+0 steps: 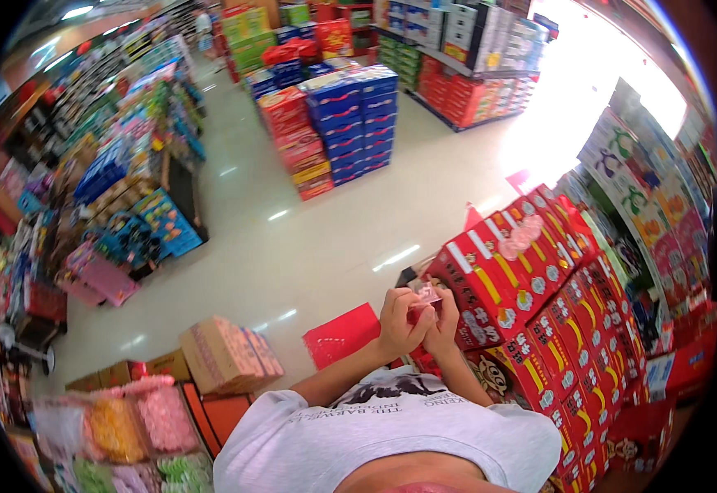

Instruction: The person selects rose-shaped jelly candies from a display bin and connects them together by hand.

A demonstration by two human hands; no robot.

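Observation:
In front of my chest, my left hand (402, 325) and my right hand (443, 325) are drawn together with fingers curled in. Between their fingertips they both grip a small, shiny pink packet-like thing (427, 294); its exact kind is too small to make out. Just to the right of the hands, red cartons with yellow stripes (480, 278) are stacked in a large pile. A pink cluster of rounded shapes (523, 236) lies on top of that pile.
A red sheet (342, 335) and a brown carton (225, 355) are left of my arms. Bins of bagged pink and yellow goods (164, 417) stand at the lower left. Farther off are stacked blue boxes (350, 131) and crowded shelves (133, 156); bright light enters at upper right.

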